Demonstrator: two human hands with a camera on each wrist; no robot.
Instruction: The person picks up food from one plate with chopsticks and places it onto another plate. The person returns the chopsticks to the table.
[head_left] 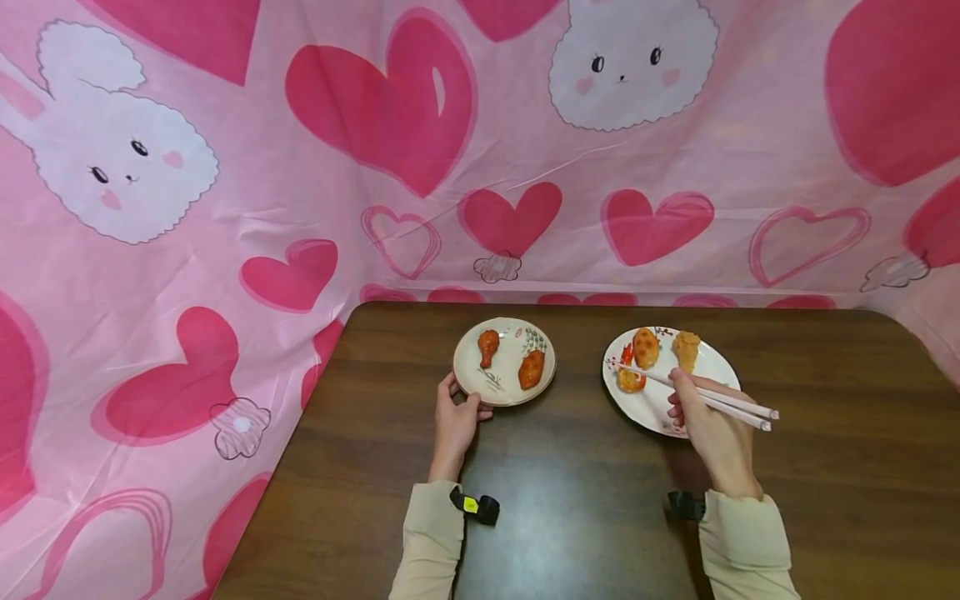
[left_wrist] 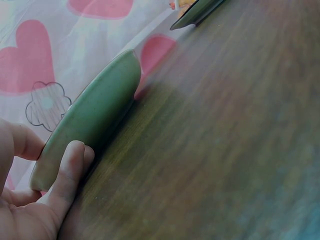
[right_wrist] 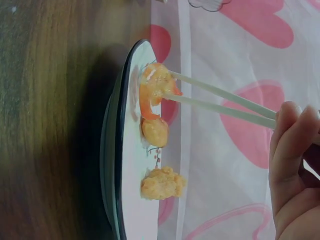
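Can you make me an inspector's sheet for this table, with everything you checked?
Surface: brown table.
Job's things: left plate with a drumstick-shaped piece and a glossy oval; right plate with a shrimp-like piece, a golden oval and a crumbly piece; chopsticks.
Clutter: nothing seen.
Grippers: left hand grips the left plate's edge; right hand holds the chopsticks, tips at the shrimp-like piece.
Cables: nothing seen.
Surroundings: pink cloth with hearts and rabbit faces.
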